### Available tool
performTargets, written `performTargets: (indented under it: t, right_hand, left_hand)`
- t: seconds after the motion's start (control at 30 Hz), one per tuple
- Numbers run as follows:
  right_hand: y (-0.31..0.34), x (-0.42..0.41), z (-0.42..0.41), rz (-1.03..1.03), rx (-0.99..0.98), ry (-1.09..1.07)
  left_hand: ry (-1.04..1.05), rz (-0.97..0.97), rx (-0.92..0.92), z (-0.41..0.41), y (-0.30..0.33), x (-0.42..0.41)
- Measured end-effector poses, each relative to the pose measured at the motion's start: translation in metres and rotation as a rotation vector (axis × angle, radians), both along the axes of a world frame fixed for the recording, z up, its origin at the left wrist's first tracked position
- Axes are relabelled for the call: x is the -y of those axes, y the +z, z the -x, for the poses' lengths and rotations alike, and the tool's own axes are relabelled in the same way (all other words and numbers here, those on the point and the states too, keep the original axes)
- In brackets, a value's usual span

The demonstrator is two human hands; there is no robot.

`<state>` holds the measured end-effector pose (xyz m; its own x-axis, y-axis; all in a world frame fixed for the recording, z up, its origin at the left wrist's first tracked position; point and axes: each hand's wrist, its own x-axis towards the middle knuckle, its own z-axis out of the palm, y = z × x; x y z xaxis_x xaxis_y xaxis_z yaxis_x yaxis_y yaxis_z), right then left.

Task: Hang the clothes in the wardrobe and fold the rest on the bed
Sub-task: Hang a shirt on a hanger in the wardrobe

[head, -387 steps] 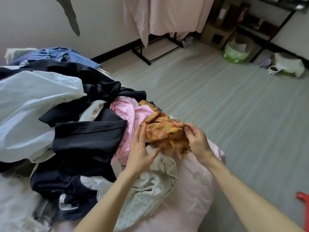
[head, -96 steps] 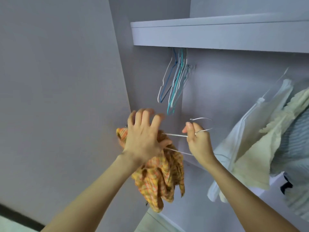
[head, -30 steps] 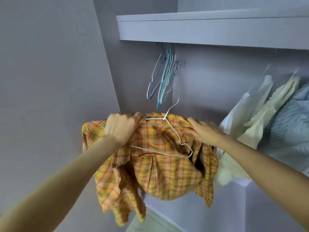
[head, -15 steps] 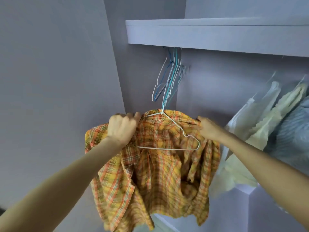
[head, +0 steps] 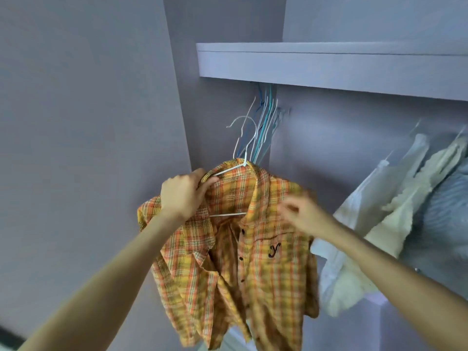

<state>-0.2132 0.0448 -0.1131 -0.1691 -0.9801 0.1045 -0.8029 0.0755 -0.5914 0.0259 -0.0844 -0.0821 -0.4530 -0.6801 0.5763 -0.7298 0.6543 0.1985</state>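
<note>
Hands: left grips shirt; right blurred.

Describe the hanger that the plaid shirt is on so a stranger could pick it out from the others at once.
Look under the wardrobe shelf, below the bunch of empty blue and white hangers. The white wire hanger sits inside the collar of the orange plaid shirt, gripped by the left hand. It alone carries a garment here, its hook free in the air.

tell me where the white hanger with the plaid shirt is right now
In the head view the white wire hanger sits centre frame inside the orange plaid shirt, held up by the left hand, its hook just below the bunch of empty hangers under the wardrobe shelf.
</note>
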Motion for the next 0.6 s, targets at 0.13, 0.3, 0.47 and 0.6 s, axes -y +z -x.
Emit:
performTargets:
  t: [0.13,0.3,0.47,0.6]
  right_hand:
    - [0.037,0.016,0.004,0.302,-0.204,-0.008]
    - [0.046,0.029,-0.027,0.157,0.012,0.153]
    - [0.033,0.032,-0.031,0.427,0.009,-0.076]
    - [0.025,0.015,-0.027,0.537,-0.346,-0.067]
  left_hand:
    - [-0.115,-0.059,-0.018,0.004,0.002,-0.004]
    - [-0.119,0.016,-0.021,0.007,0.002,-0.007]
    - [0.099,-0.028,0.008,0.016,-0.019,-0.02]
    - [0.166,-0.176,-0.055,0.009,-0.009,-0.014]
